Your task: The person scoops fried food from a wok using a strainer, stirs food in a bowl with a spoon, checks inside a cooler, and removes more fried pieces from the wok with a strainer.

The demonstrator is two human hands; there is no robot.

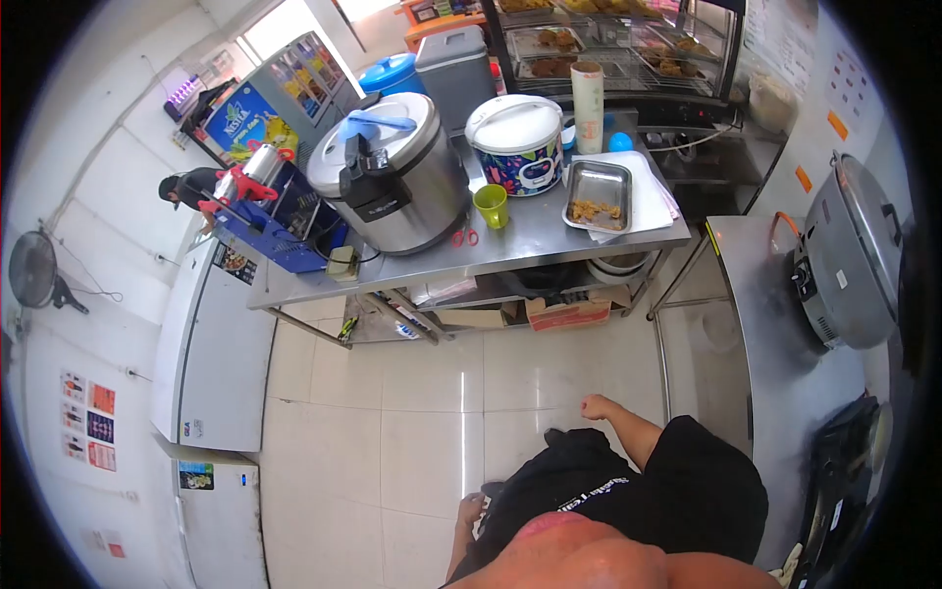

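My right hand [593,406] hangs over the tiled floor in front of my body, with its fingers curled in and nothing visible in them. Lower and to the left, my left hand [472,508] is at my side beside my black clothing, its fingers too small and partly hidden to read. Neither hand touches the steel table [549,245]. On that table stand a large steel cooker [392,177], a flowered rice cooker [518,147], a green mug [491,207] and a metal tray with bits of food [598,196].
A second steel table [751,285] with a big grey lidded cooker [852,250] runs along the right. White freezers [221,363] stand at the left. Behind the table is a glass food cabinet [618,59]. A person in black [191,187] is at the far left.
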